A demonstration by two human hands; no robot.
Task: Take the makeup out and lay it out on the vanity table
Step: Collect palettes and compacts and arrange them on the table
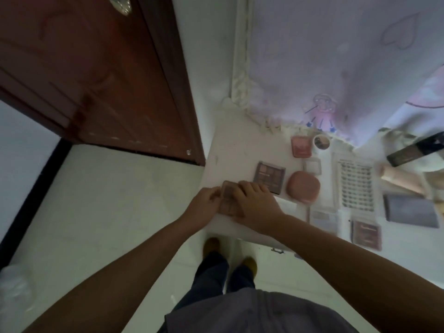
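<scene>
The person is standing at the near corner of the white surface [230, 150], both arms reaching forward. The left hand [204, 207] and the right hand [254, 207] are meeting over a small brownish makeup compact [228, 198] that is lying at the surface's near edge; the left fingers are curling against its left side and the right fingers are curling over its right side, so both are gripping it between them. Just beyond the right hand an eyeshadow palette [269, 177] with rows of brown pans is lying flat, and beside it a rounded pink compact case [304, 187] is resting. Further right a tray of false lashes [356, 186] is lying among several flat palettes, one grey [410, 211] and one reddish [366, 234] near the front edge. Farther back a pink square compact [300, 146] and a small round pot [321, 141] are sitting side by side near a fringed pale cloth [336, 56] with a cartoon figure. To the left a dark wooden door [84, 68] is standing beyond the pale floor [108, 200].
</scene>
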